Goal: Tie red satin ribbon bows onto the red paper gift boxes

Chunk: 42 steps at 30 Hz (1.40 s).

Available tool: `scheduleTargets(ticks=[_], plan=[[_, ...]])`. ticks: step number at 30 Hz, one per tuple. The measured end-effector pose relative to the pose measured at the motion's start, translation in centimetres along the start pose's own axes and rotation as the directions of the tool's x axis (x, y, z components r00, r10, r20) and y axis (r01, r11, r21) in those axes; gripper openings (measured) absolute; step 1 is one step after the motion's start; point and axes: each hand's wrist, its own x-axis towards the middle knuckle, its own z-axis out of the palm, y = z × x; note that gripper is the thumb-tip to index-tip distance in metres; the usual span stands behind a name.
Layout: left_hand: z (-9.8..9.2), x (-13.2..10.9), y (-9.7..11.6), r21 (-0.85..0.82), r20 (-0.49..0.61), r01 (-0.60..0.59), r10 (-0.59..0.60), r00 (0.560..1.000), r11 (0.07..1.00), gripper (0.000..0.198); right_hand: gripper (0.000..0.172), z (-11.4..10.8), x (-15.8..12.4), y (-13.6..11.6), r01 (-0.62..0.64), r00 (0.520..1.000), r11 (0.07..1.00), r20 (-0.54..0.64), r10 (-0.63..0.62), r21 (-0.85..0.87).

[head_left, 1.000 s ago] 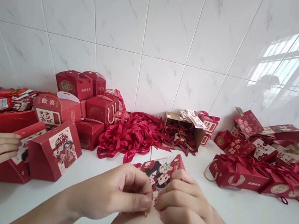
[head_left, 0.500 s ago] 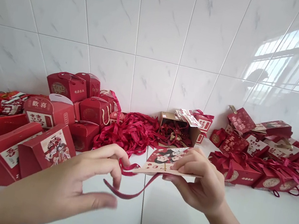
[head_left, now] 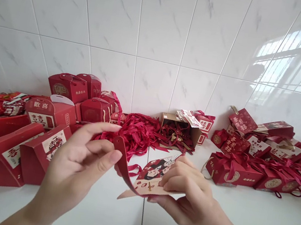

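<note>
My right hand (head_left: 187, 191) grips a flat red-and-cream printed card (head_left: 154, 171) along its near edge, thumb below and fingers on top. Dark-haired cartoon figures and red characters show on its face, along with a small gold piece. From the card's near edge a dark red strap (head_left: 125, 170) with a small hole near its end bends up to the left. My left hand (head_left: 86, 159) has that strap near its end between thumb and fingers, the index finger stretched out above. Part of the grip is hidden behind the strap. A loop of red ribbon (head_left: 135, 170) shows beside the card.
Behind the hands lies a heap of red ribbon (head_left: 138, 133) beside an open cardboard box (head_left: 164, 124) of dark red straps. Red gift boxes (head_left: 51, 110) stand at left. At right are several ribbon-tied boxes (head_left: 247, 176). A tiled wall (head_left: 164, 33) rises behind the white table (head_left: 108, 221).
My left hand has turned upward and taken the strap, whose end was hanging free. The strap now points up. The card has come slightly lower and nearer with my right hand.
</note>
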Motion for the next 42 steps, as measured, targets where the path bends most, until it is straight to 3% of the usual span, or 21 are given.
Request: scheduleTargets(ticks=[2,4,6,8,11,13,16,20,25,30,42], plan=[[0.4,-0.3,0.3,-0.026,-0.044,-0.034,0.033,0.998,0.999,0.027,0.016,0.1,-0.1,0.0,-0.004,1.000,1.000,-0.002,0.004,0.000],[0.6,-0.5,0.6,-0.013,-0.030,-0.077,0.077,0.997,0.997,0.015,0.017,0.0,-0.1,0.0,-0.010,1.000,1.000,-0.006,0.010,-0.003],[0.6,-0.6,0.7,0.015,0.052,-0.082,0.081,0.995,0.997,0.008,0.016,0.0,-0.1,0.1,-0.011,1.000,1.000,-0.014,0.011,-0.007],[0.4,-0.6,0.6,0.034,0.191,-0.095,0.087,0.978,0.995,0.017,0.016,-0.1,-0.1,0.2,-0.012,1.000,1.000,-0.024,0.012,-0.014],[0.5,-0.3,0.2,0.118,0.374,-0.198,0.141,0.917,0.973,0.023,0.016,-0.1,-0.1,0.1,-0.014,0.999,1.000,-0.034,0.013,-0.020],[0.8,-0.3,0.0,0.164,0.424,-0.257,0.167,0.890,0.952,0.019,0.016,0.0,0.0,0.1,-0.015,0.999,1.000,-0.029,0.015,-0.020],[1.7,-0.5,-0.1,0.135,0.371,-0.222,0.158,0.915,0.966,0.016,0.017,0.0,-0.1,0.0,-0.016,1.000,0.999,-0.017,0.016,-0.030],[2.5,-0.9,0.0,0.090,0.241,-0.051,0.028,0.970,0.995,0.015,0.017,0.0,-0.1,0.0,-0.010,1.000,0.999,0.006,0.011,-0.042],[2.5,-1.2,0.0,0.003,0.291,0.082,-0.079,0.953,0.997,0.013,0.017,0.1,-0.2,0.1,-0.011,1.000,0.999,-0.002,0.011,-0.039],[2.4,-1.0,-0.1,-0.017,0.327,0.104,-0.093,0.940,0.994,0.011,0.017,0.1,-0.3,0.2,-0.022,1.000,0.999,-0.020,0.021,-0.040],[2.3,-1.3,0.2,-0.047,0.401,0.024,-0.003,0.916,0.999,0.012,0.019,-0.3,-0.3,0.2,-0.023,1.000,0.999,-0.019,0.023,-0.037]])
